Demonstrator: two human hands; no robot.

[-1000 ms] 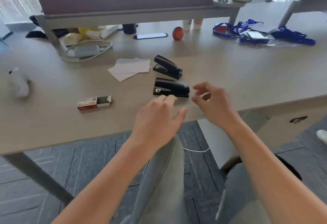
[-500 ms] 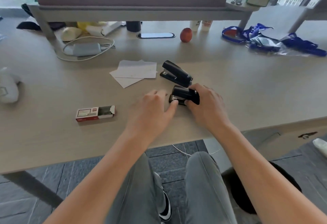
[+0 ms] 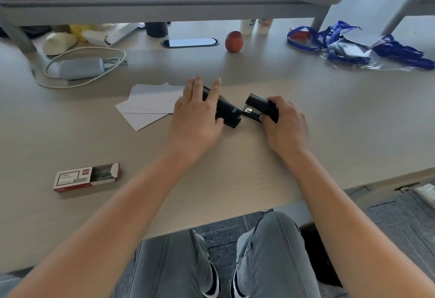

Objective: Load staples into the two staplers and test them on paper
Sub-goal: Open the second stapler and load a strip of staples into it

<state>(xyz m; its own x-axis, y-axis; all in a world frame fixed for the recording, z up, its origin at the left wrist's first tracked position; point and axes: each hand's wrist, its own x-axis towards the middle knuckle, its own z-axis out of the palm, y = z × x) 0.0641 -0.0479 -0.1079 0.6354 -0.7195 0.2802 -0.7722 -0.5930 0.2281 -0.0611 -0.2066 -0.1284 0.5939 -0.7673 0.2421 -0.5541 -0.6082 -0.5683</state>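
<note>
Desk (image 3: pixel 329 121): pale wood top under a shelf, windows behind.
Left hand (image 3: pixel 196 114): fingers spread, laid over one black stapler (image 3: pixel 227 111), thumb at its near side.
Right hand (image 3: pixel 286 123): closed around the second stapler (image 3: pixel 260 108), its metal front end pointing at the first.
Paper (image 3: pixel 150 104): loose sheets just left of the left hand.
Staple box (image 3: pixel 87 177): open, well apart, near left.

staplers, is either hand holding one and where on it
Both. The left hand lies over the rear of the left stapler; the right hand grips the rear of the right stapler.
</note>
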